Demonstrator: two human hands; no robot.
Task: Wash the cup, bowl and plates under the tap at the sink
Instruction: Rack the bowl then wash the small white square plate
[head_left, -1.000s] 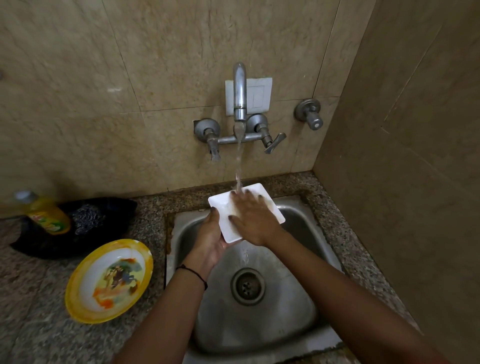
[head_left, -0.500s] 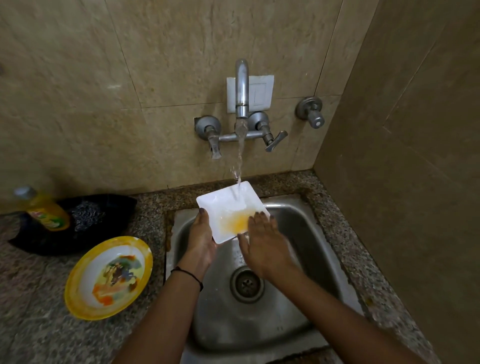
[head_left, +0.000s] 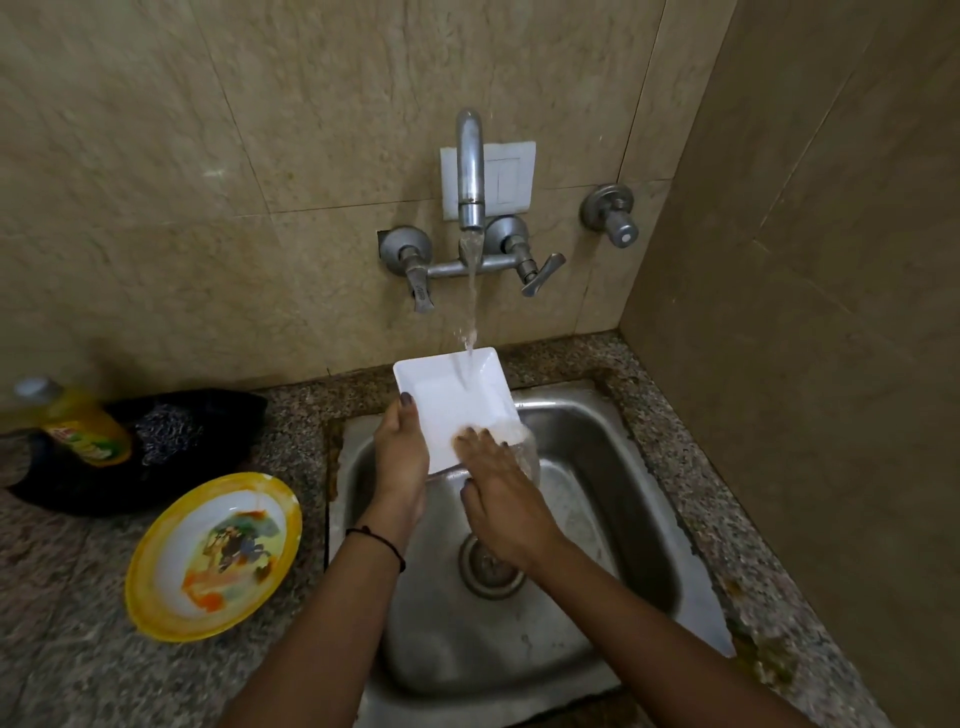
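Note:
A square white plate (head_left: 449, 397) is tilted over the steel sink (head_left: 613, 467), and water from the tap (head_left: 470, 171) runs onto its far part. My left hand (head_left: 400, 457) grips the plate's left edge, thumb on the rim. My right hand (head_left: 501, 493) lies with straight fingers on the plate's near right corner, where water spills off. A yellow-rimmed plate (head_left: 213, 553) with orange and dark food stains rests on the counter to the left of the sink. No cup or bowl is in sight.
A yellow dish soap bottle (head_left: 78, 421) and a steel scrubber (head_left: 166, 431) lie on a black cloth (head_left: 78, 488) at the back left. The granite counter (head_left: 701, 467) rings the sink. Tiled walls close in behind and on the right. The drain (head_left: 491, 569) sits under my right wrist.
My right hand slid from the plate's middle to its near corner. The yellow stain seen half a second ago is gone from the white plate. The water stream looks stronger.

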